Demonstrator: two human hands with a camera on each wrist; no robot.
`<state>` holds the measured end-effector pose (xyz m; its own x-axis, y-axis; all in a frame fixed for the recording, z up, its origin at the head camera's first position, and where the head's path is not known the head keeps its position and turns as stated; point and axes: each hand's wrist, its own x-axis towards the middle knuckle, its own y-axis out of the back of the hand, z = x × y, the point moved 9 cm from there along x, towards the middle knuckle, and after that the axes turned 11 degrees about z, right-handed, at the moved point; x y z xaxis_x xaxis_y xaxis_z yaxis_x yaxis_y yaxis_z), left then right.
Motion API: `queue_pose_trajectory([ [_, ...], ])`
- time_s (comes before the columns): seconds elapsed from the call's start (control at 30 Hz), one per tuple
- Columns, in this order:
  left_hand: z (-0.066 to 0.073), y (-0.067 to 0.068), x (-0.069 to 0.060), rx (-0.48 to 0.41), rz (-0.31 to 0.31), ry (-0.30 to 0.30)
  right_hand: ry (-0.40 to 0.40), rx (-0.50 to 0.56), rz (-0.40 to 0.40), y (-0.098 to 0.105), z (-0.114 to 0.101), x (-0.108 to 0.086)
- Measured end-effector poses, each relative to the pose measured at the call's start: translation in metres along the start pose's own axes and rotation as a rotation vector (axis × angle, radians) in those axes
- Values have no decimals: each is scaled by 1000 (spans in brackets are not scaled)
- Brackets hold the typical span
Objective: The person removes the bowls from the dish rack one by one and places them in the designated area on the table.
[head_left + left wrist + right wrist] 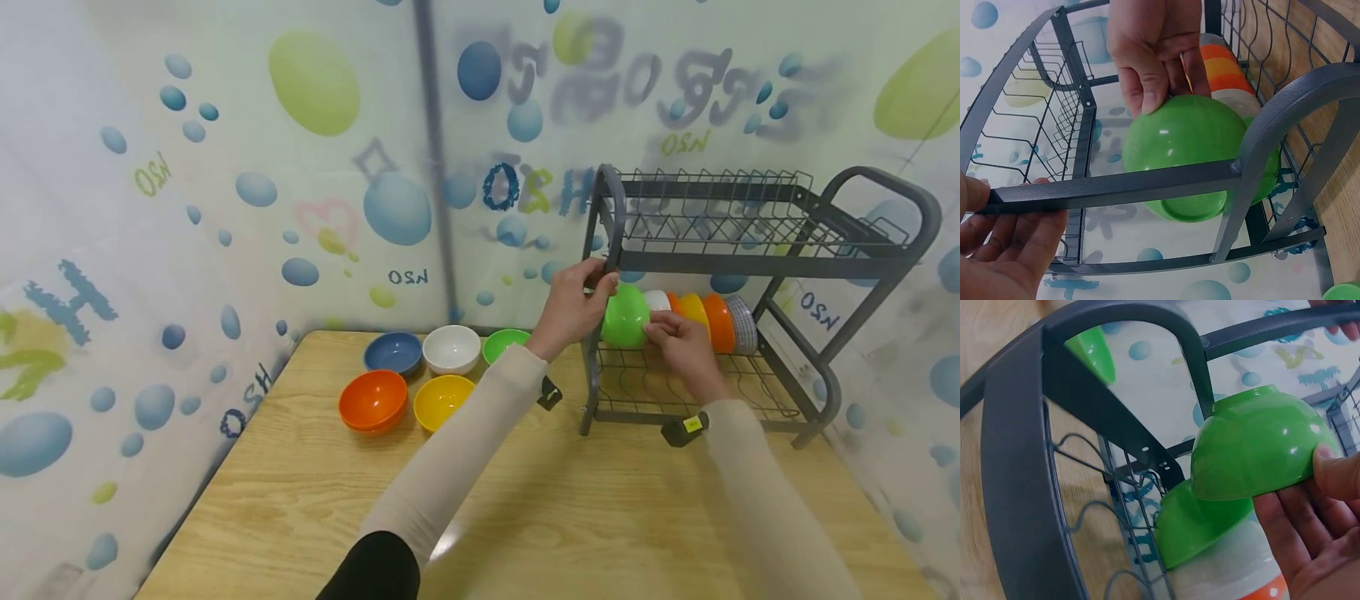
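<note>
My right hand (682, 346) pinches a green bowl (625, 318) by its rim, thumb outside, at the left end of the dish rack's lower tier. In the right wrist view, the held bowl (1260, 447) is tilted, its base turned up. A second green bowl (1179, 531) leans just beneath it, against a white bowl (1229, 569). My left hand (573, 304) grips the side bar of the grey dish rack (750, 265); in the left wrist view its fingers (1029, 234) curl round that bar.
Orange, yellow and patterned bowls (742, 325) stand on edge farther right in the lower tier. Left of the rack, a blue bowl (393, 353), white bowl (452, 350), green bowl (504, 342), orange bowls (372, 400) and yellow bowl (441, 402) sit on the wooden table (300, 500).
</note>
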<state>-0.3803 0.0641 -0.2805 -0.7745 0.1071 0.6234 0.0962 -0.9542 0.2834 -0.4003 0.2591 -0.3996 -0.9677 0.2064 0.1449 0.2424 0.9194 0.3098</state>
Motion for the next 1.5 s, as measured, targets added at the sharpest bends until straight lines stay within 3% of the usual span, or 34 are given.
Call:
queue_pose_trajectory([
  [0.2, 0, 1, 1, 20, 8, 0, 149, -218, 64, 10, -17, -14],
  [0.33, 1, 2, 1, 17, 19, -6, 265, -293, 91, 14, -30, -23],
  [0.6, -1, 0, -2, 5, 8, 12, 444, -294, 183, 30, -49, -45],
  [0.97, -7, 0, 1, -29, -14, -10, 647, -320, 199, 44, -78, -79],
  [1.1, -14, 0, 0, -17, -53, 17, 725, -316, 226, 48, -91, -93],
  [1.37, -24, 19, -12, 24, -155, 107, 851, -281, 225, 45, -108, -114],
  [1.5, -18, 33, -22, 76, -188, 48, 913, -295, 188, 38, -117, -125],
])
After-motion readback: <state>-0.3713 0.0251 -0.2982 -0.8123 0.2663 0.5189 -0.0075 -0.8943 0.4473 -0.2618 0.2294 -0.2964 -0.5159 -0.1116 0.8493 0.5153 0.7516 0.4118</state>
